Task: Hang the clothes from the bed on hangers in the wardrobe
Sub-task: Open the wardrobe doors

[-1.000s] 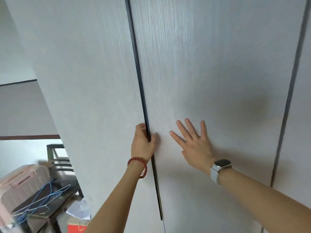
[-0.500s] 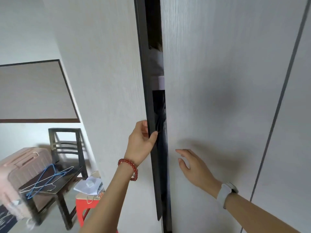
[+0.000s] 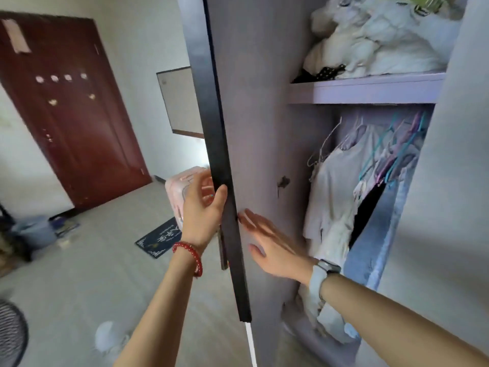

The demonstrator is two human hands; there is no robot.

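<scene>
- Dark red room door (image 3: 68, 107) stands far off to the left of the left hand (image 3: 202, 210), and a pink suitcase (image 3: 182, 192) sits just behind that hand. If the wardrobe door (image 3: 225, 144) swings out too fast, I think it could bump the suitcase.
- Fingers and thumb of the left hand curl round the dark edge of the wardrobe door, with a red bead bracelet (image 3: 190, 256) on the wrist. A thumb tucked on that edge could get pinched if the door swings back.
- Just right of it, the right hand (image 3: 272, 247) lies flat on the inside of the door, fingers straight and a little spread — pushing, holding nothing. It looks blurry. A flat hand can slide off, and then the door may bounce.
- Further right of that hand, inside the wardrobe (image 3: 449, 181), pale clothes (image 3: 333, 186) hang on hangers (image 3: 397, 152) under a shelf (image 3: 365, 88). White bundles (image 3: 375, 41) are piled on the shelf — a hard shake might make them tumble down.
- No bed and no bed clothes show, so nothing is ready to hang yet. The rail looks full, so new hangers could knock others off.
</scene>
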